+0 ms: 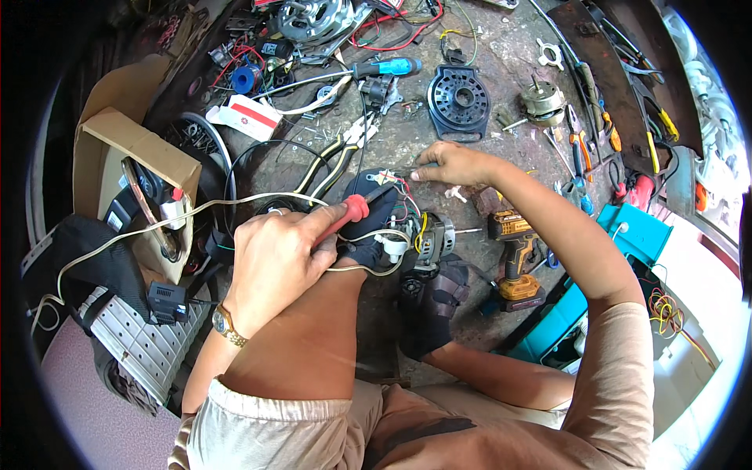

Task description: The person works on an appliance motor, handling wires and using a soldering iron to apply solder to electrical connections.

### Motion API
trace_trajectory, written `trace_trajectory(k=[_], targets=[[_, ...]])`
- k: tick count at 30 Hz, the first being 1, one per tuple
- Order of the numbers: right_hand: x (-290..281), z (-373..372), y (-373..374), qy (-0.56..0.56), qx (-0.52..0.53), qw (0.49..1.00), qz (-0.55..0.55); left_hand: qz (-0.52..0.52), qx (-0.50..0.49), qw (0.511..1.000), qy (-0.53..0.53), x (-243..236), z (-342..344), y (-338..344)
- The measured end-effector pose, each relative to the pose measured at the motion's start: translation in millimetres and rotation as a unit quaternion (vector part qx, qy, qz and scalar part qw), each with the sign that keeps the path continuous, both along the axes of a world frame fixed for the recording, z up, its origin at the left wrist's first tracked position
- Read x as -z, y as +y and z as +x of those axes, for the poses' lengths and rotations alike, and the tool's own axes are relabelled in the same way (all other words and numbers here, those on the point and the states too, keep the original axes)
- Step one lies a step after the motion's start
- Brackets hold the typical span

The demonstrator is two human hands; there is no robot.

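While the left hand (pixel 278 254) clamps a red soldering iron (pixel 352 211) beside the small motor (pixel 427 239), the right hand (pixel 450 164) pinches its wires (pixel 395 182), risking burnt fingertips.

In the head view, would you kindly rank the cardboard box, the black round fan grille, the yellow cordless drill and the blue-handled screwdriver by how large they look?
1. cardboard box, clearly largest.
2. and 3. black round fan grille and yellow cordless drill: they look alike, so I won't rank them.
4. blue-handled screwdriver: long but thin, smallest in area.
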State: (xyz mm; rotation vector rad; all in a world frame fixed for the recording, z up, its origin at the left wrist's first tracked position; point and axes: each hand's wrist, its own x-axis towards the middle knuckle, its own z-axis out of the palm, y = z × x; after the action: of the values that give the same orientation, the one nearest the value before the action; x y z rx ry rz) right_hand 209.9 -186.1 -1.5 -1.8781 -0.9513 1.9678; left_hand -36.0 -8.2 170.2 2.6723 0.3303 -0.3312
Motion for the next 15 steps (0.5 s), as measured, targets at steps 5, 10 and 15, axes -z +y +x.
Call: trace_trajectory(k=[5, 10, 15], targets=[[14, 2, -11, -0.11, -0.041, 0.98, 0.161, -0.003, 0.0, 1.0, -0.007, 0, 2, -1], [6, -3, -11, -0.175, -0.083, 0.96, 0.204, 0.019, 0.01, 1.0, 0.015, -4, 3, -1], [0, -19, -19, -0.299, -0.156, 0.911, 0.238, 0.009, -0.002, 1.0, 0.01, -3, 2, -1]])
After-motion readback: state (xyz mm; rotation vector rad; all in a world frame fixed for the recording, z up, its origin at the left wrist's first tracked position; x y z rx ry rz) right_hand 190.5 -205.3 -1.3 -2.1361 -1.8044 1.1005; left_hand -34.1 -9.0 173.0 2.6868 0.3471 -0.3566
